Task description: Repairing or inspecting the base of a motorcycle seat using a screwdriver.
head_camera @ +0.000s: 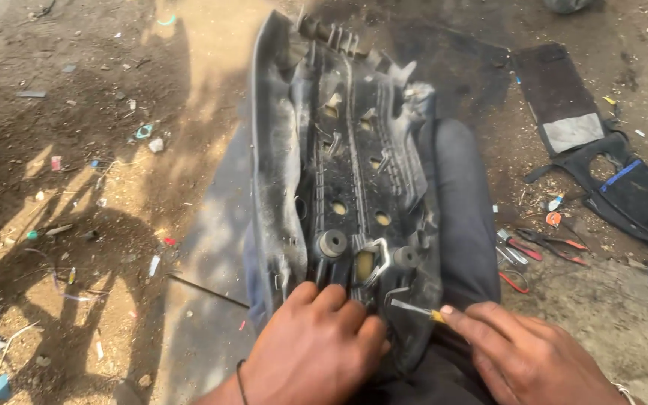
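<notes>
Prying staples from upturned seat base (354, 165): left hand (313, 349) pressing flat, right hand (523, 356) pinching screwdriver (418, 309); careful leverage likely needed next.

A dusty black seat base (354, 180), a yellow-handled screwdriver (421, 311), red-handled pliers (523, 249) on brown dirt (114, 187).

Hard daylight falls from above and behind, throwing dark, sharp-edged shadows across the dirt (76, 247) well left of the hands. A bright sunlit strip runs up the ground just left of the seat base (354, 180), nearly washed out at the top. The base itself sits mostly in shade, dim and low in contrast. Left hand (316, 349) and right hand (523, 356) look slightly soft; the far edges smear.
</notes>
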